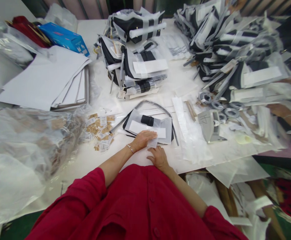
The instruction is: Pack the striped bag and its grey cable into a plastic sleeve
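A black handbag [172, 137] lies on the white table in front of me, its front covered with grey-white wrapping sheet [135, 117]. A long strap [157, 105] arches behind it, and a black band [147, 120] crosses its middle. My left hand [144, 139] lies flat over a white paper strip [160, 132] on the bag, fingers stretched out and together. A small translucent piece [152, 143] hangs over the bag's near edge beside those fingertips. Just below it is my right hand [159, 158], fingers bent and thumb apart, with nothing visible between them.
Paper tags [99, 131] lie left of the bag, near a large plastic bag [15, 160] and stacked white sheets [47, 76]. Wrapped handbags [145, 63] stand behind. Right are plastic strips [182, 120], a tape dispenser [210, 125], tape rolls [231, 112] and another person's arm [289, 116].
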`<state>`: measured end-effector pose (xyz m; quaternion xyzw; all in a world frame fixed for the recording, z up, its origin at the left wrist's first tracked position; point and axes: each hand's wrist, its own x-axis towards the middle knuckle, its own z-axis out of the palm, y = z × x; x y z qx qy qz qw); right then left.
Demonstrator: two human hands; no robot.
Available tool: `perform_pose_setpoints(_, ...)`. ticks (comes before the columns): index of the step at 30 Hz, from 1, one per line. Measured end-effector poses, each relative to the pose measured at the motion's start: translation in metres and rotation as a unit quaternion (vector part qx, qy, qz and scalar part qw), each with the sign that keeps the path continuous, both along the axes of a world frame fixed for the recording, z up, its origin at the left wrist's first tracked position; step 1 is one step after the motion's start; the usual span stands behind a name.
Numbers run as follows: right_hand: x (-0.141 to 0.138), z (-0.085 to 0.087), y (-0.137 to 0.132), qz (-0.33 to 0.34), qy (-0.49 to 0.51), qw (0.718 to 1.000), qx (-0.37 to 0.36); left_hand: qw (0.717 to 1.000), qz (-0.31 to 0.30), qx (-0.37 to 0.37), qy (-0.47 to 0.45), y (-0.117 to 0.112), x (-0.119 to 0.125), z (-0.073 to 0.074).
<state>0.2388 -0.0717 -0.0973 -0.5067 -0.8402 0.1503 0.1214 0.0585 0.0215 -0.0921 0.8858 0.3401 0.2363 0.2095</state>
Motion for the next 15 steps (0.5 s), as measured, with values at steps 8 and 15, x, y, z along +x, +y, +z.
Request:
perform_pose_setpoints(8, 0.003, -0.004, 0.003, 0.001, -0.03, 0.999, 0.032, 0.999, 0.004, 0.033, 0.003, -0.001, 0.001, 0.001)
perform_pose_setpoints(15, 0.007, 0.011, -0.007, 0.012, -0.016, 1.0, 0.02, 0.998, 0.009, 0.062, 0.005, -0.003, 0.001, 0.0)
